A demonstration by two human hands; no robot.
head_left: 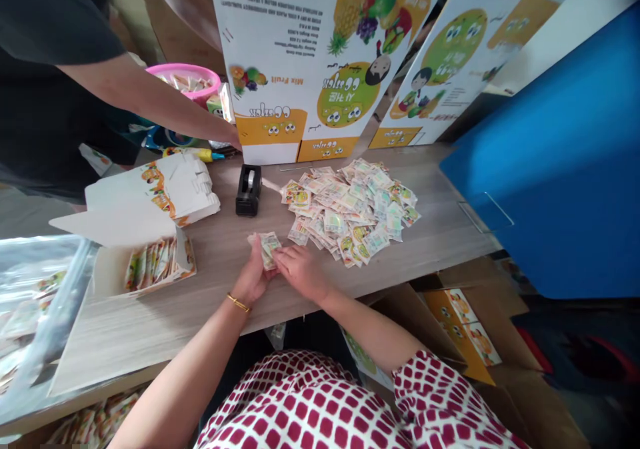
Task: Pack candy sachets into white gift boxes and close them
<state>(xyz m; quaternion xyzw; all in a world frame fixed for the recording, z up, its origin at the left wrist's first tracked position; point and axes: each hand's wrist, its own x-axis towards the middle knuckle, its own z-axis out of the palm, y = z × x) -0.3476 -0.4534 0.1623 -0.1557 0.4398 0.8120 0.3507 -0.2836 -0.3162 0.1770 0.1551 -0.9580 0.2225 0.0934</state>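
Observation:
Close to the table's front edge, my left hand (254,277) is closed around a small stack of candy sachets (268,246). The fingers of my right hand (301,272) press on the right side of the same stack, so both hands hold it. A wide heap of loose sachets (350,205), printed in green, yellow and red, lies on the table just beyond and right of my hands. To the left stands an open white display box (187,262), with a row of sachets (153,263) upright inside it. The lower sachets in my stack are hidden by my fingers.
A black tape dispenser (249,190) stands behind my hands. Large printed cartons (280,62) wall off the table's back. Another white box (173,182) lies behind the open one. A co-worker's arm (160,99) reaches in near a pink basket (187,75). A blue panel (560,155) borders the right.

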